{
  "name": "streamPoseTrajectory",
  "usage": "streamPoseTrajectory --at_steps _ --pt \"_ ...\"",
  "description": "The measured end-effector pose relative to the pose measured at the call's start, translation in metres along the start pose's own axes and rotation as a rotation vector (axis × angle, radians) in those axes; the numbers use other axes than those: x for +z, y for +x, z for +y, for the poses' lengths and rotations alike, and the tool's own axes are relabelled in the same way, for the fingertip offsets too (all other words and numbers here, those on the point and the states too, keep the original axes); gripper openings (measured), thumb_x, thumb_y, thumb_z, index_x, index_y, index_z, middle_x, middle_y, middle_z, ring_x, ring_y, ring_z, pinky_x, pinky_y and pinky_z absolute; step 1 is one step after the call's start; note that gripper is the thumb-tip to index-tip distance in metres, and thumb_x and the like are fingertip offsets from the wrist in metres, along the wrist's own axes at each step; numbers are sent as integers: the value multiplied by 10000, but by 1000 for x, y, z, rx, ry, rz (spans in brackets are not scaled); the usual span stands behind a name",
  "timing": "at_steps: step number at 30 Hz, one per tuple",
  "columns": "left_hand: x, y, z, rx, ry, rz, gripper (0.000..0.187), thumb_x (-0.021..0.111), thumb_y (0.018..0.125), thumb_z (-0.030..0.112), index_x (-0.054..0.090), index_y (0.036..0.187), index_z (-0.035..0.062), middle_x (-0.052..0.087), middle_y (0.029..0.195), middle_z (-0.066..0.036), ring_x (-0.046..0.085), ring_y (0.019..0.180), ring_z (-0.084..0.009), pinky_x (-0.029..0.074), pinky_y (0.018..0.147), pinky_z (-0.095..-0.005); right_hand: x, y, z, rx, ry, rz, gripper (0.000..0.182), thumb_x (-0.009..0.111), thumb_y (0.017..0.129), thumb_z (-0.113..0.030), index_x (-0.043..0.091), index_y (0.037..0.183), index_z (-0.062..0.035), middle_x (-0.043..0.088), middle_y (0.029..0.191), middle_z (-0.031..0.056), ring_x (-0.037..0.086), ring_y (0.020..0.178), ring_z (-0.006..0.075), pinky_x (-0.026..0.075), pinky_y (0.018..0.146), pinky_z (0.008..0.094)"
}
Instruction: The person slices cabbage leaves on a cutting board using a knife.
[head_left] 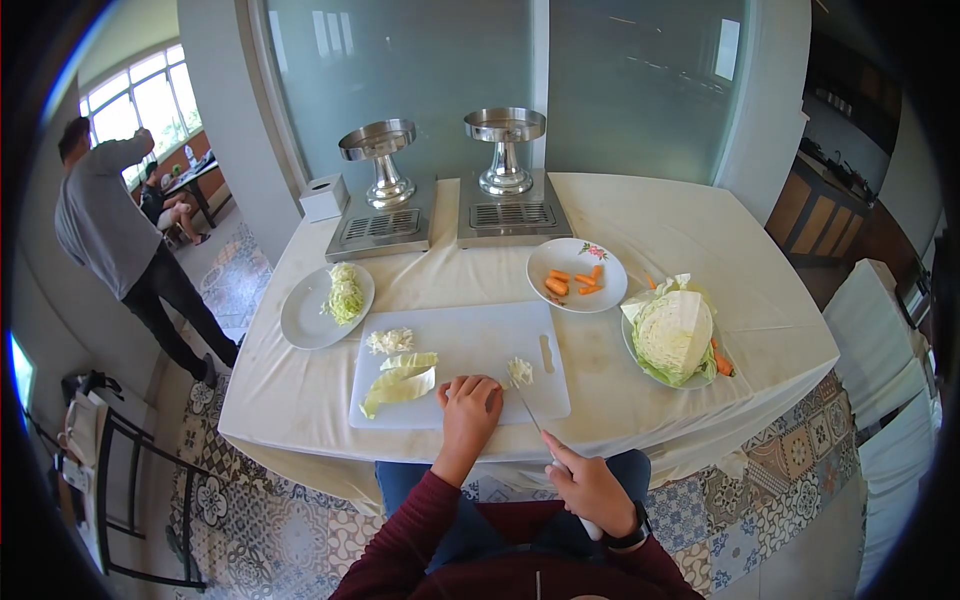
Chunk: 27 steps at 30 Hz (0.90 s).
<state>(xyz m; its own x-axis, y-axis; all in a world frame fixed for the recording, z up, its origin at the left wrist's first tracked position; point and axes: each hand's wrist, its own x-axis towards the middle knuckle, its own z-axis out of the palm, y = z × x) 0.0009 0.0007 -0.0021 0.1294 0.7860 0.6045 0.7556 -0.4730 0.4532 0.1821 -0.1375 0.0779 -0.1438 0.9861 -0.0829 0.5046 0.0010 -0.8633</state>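
My left hand (pixel 470 405) rests on the white cutting board (pixel 470 325) with its fingers curled down and together; whatever lies under them is hidden. In my right hand (pixel 592 492) is a knife (pixel 529 408), its blade reaching over the board's front edge just right of my left fingertips. Finely cut cabbage (pixel 520 372) lies against the blade tip. Left of my left hand are pale green cabbage leaf pieces (pixel 400 383), and behind them sits a small heap of shredded cabbage (pixel 390 341).
A plate (pixel 298 318) of shredded cabbage stands back left. Carrot pieces (pixel 557 286) lie in a floral plate (pixel 545 256) behind the board. A cut cabbage (pixel 672 335) with carrots sits on a plate at right. Two metal stands (pixel 390 190) (pixel 505 180) are at the back; a person (pixel 110 210) stands far left.
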Motion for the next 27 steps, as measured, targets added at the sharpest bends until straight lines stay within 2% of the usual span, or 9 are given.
streamPoseTrajectory --at_steps 2,5,17,20,23,26,27 --pt "0 0 0 6 2 3 80 722 801 141 668 861 146 689 921 11 610 966 -226 348 946 -451 -1 0 1 -19 3 10 530 560 942 -151 447 1446 -33 584 688 280 602 615 437 471 590 448" --pt "1 -1 -1 2 5 6 88 718 804 140 666 875 144 687 922 10 610 968 -227 348 946 -453 1 2 4 -93 19 39 537 541 966 -138 431 1491 -101 560 575 88 547 481 116 495 550 289" --pt "-6 2 5 -30 -32 6 152 702 821 142 683 972 131 694 974 -8 616 985 -230 353 953 -450 3 4 9 -66 38 -26 546 529 977 -135 405 1508 -102 553 590 40 537 480 94 492 525 269" --pt "-6 2 6 -13 -32 -11 138 701 823 140 695 961 134 696 984 -11 618 982 -228 353 952 -450 3 2 -3 83 184 -82 537 512 977 -134 394 1495 -56 583 576 142 569 444 234 497 514 358" --pt "-5 1 5 9 -25 -11 123 701 822 132 702 945 137 696 985 -12 615 983 -229 352 950 -451 2 4 -5 133 203 -115 538 489 987 -126 374 1509 -62 582 571 78 559 439 151 515 497 326" --pt "-3 0 3 22 -12 -11 122 695 823 129 701 945 136 694 986 -8 610 985 -232 352 948 -451 -2 6 -6 147 209 -127 548 496 993 -118 371 1527 -117 559 629 16 523 473 79 496 493 257" --pt "-3 0 3 22 -11 -11 119 693 824 129 699 943 135 692 986 -8 609 986 -232 353 948 -450 -1 7 -5 130 199 -109 543 506 987 -120 391 1517 -116 559 621 29 516 471 83 489 495 261"
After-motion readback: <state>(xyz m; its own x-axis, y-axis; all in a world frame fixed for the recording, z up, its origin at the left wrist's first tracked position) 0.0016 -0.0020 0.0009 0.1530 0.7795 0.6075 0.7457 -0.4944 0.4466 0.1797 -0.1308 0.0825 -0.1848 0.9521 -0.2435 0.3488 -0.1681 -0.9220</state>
